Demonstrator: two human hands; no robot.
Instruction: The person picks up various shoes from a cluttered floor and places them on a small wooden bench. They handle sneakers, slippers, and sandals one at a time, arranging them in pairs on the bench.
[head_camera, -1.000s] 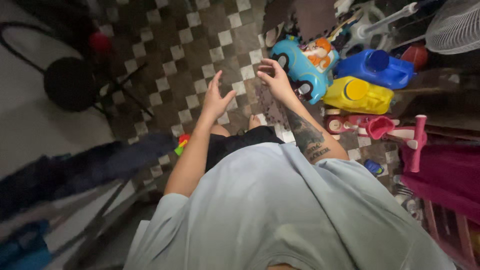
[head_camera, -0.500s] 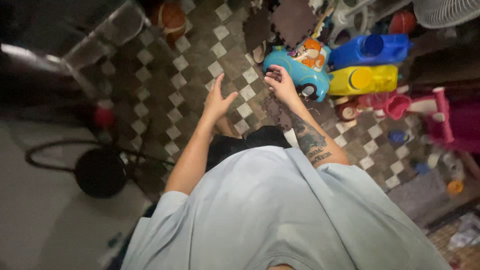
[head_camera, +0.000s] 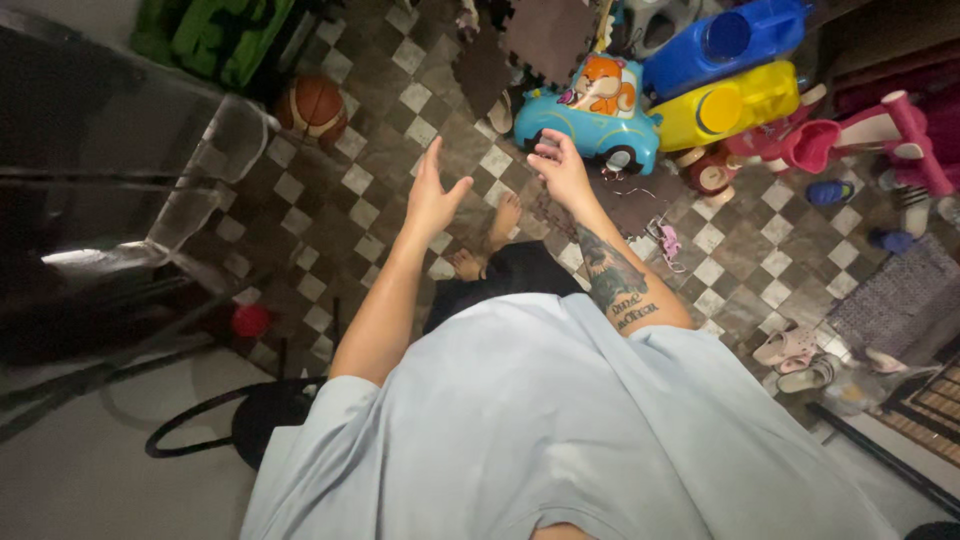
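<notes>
Both hands hang empty above the brown-and-white checkered tile floor (head_camera: 330, 215). The left hand (head_camera: 432, 195) has its fingers straight and spread, thumb out, holding nothing. The right hand (head_camera: 562, 168) has its fingers loosely curled, gripping nothing, and is just beside the light-blue plastic toy car with an orange cartoon animal (head_camera: 590, 112) standing on the floor. Behind the car lie a yellow plastic jug (head_camera: 730, 105) and a blue plastic jug (head_camera: 720, 45). An orange basketball (head_camera: 312, 105) rests well apart to the left.

Your right hand (head_camera: 562, 170) hangs just before the toy car (head_camera: 590, 125); jugs (head_camera: 725, 95) lie right of it. Left hand (head_camera: 432, 195) beside; basketball (head_camera: 312, 105) far left; sandals (head_camera: 800, 358) lower right.
</notes>
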